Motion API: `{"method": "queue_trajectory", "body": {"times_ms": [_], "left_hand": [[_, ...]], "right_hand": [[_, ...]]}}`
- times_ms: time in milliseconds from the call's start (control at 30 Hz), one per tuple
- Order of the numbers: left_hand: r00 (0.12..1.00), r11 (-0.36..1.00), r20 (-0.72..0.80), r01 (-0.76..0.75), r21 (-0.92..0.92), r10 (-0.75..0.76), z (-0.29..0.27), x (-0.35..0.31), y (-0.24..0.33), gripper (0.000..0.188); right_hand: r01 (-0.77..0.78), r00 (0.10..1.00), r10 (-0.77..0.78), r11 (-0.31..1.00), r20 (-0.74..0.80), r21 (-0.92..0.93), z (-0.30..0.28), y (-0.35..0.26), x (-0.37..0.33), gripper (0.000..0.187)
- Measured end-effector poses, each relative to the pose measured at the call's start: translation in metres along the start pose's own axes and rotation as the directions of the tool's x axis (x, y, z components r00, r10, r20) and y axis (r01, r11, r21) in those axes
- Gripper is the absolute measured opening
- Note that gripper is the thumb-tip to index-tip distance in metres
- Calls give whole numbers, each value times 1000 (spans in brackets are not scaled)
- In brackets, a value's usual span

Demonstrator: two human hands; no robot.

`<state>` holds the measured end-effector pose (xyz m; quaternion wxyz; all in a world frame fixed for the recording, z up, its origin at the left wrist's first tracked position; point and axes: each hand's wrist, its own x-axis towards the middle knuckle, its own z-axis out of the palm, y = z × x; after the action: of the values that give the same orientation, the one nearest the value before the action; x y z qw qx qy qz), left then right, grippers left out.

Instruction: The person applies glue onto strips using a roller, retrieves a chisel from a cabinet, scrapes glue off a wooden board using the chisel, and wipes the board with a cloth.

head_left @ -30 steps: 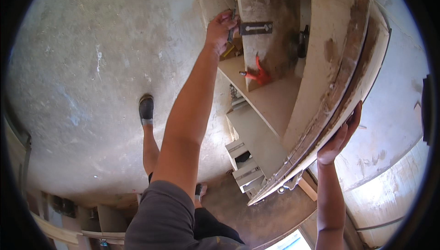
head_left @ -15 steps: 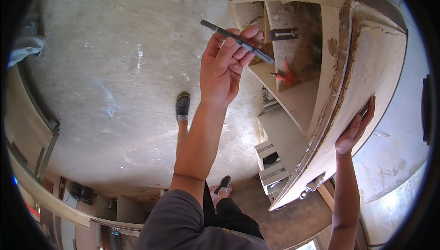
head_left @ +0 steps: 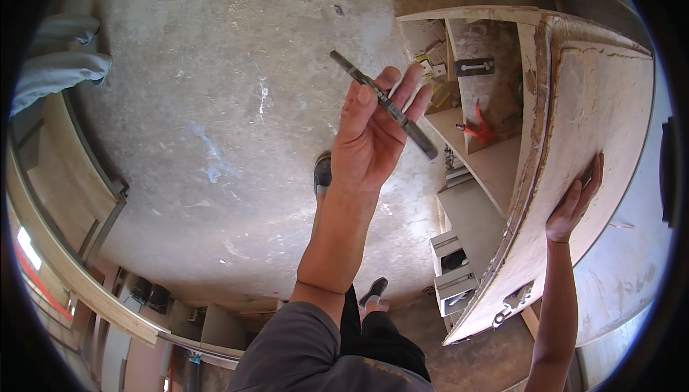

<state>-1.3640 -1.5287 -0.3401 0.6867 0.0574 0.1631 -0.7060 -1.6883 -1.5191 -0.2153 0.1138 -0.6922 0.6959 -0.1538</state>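
A dark, slim marker pen [head_left: 413, 133] is pinched between the thumb and fingers of my left hand [head_left: 369, 137]. The hand is raised over the concrete floor, palm up, and the pen slants down to the right. My right hand [head_left: 574, 202] lies on the pale wooden top of a workbench [head_left: 574, 119], fingers together and stretched out. I make out nothing under that palm, though its underside is hidden.
Below the bench top, shelves hold a red-handled tool [head_left: 479, 130] and a black slotted plate [head_left: 475, 67]. Small drawers [head_left: 456, 282] stand nearer me. Another wooden bench [head_left: 93, 299] curves along the left. Grey cloth [head_left: 61, 69] hangs at the far left.
My left hand has turned so the pen tilts more steeply, and appears lower and further right. The whole view has shifted. My right hand stays on the bench top.
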Motion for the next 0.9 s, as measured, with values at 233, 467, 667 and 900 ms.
{"method": "queue_trajectory", "body": {"times_ms": [233, 467, 667, 900], "left_hand": [[972, 983, -217, 117, 140, -84, -7, -6, 8, 28], [946, 888, -289, 253, 385, -144, 15, -2, 1, 38], [948, 877, -203, 305, 371, -244, 13, -3, 1, 38], [952, 860, -172, 301, 412, -252, 22, 6, -3, 36]], "right_hand": [[-15, 999, 19, 992, -33, 127, 11, -3, 2, 61], [-33, 999, 32, 999, 28, 38, 7, -3, -10, 67], [2, 1000, 0, 999, 29, -50, 5, -9, -3, 69], [-6, 999, 8, 999, 39, -42, 2, -3, 1, 71]]}}
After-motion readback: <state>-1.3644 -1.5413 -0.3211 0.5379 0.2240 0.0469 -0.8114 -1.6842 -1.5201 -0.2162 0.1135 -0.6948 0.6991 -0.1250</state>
